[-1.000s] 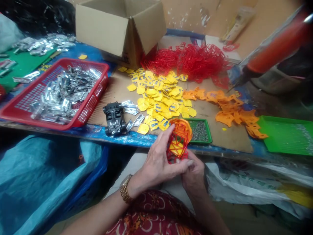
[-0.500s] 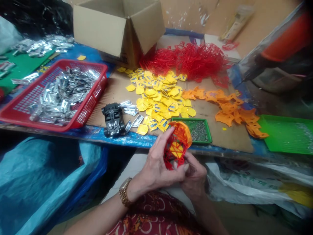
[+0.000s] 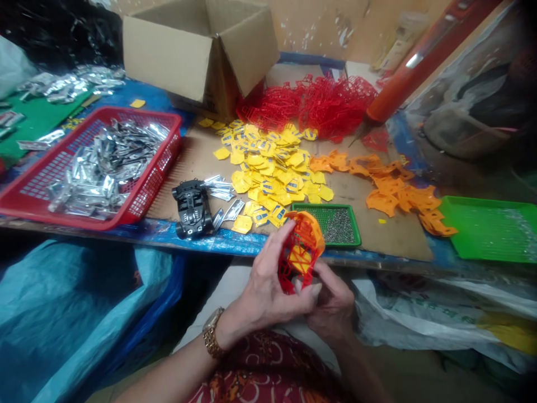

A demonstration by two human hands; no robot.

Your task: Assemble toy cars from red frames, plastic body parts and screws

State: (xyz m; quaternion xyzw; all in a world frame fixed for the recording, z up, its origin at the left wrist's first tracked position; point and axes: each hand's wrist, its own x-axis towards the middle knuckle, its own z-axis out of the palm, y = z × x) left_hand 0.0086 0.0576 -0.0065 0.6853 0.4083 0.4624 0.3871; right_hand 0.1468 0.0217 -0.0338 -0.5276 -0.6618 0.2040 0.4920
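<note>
**One red-and-orange plastic lattice shell (image 3: pixel 300 252), held in both hands**

Far left, a blue woven sack (image 3: pixel 84 319) sits below the bench (image 3: pixel 390 240), and a red plastic basket (image 3: pixel 138 116) on the bench is heaped with silver metal parts (image 3: pixel 104 168). Just right of it lies a black toy car chassis (image 3: pixel 193 208).

The left hand (image 3: pixel 268 285), with a gold wristwatch (image 3: pixel 212 333), is half-closed, its fingers curled against the shell. The right hand (image 3: pixel 331 308) is also half-closed, gripping the shell from below and to the right. The shell is held just past the bench's front edge, in front of a small green tray (image 3: pixel 357 224) of screws (image 3: pixel 339 226).

Behind it, yellow plastic pieces (image 3: pixel 264 162) are spread out below a cardboard box (image 3: pixel 168 61) and a tangle of red lattice pieces (image 3: pixel 319 106). Further right lie orange plastic pieces (image 3: pixel 398 196), then a larger green tray (image 3: pixel 470 235). An orange tube (image 3: pixel 423 61) crosses the upper right, and a white plastic sack (image 3: pixel 403 319) sits below the bench.
</note>
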